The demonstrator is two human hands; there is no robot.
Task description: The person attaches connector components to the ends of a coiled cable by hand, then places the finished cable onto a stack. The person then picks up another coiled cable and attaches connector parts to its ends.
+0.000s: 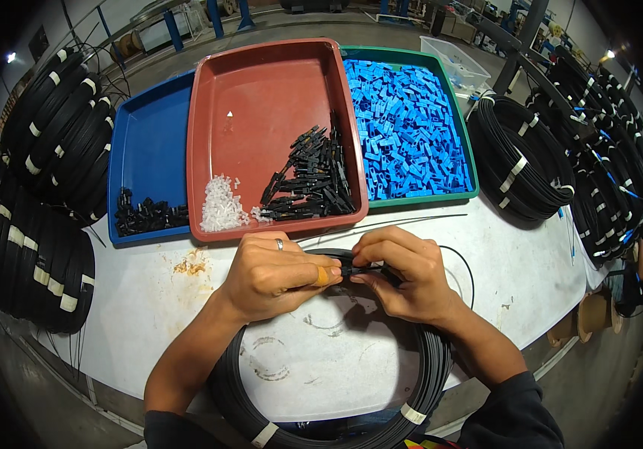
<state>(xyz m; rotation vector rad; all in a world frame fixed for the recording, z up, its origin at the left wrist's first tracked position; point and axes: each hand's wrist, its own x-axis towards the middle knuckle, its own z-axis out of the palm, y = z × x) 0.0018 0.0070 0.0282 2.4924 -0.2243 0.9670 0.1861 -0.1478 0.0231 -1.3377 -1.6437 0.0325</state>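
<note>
Cable coil passes under left hand and right hand, both pinching a black part.

Left forearm: bare, slanting up and inward from lower left.
Left hand: knuckles up, fingers curled in a tight pinch, tips pointing right.
Right forearm: bare, angled up and inward from lower right.
Right hand: fingers bent, thumb below, pinching, tips pointing left.
Both hands: level, fingertips nearly meeting.
</note>
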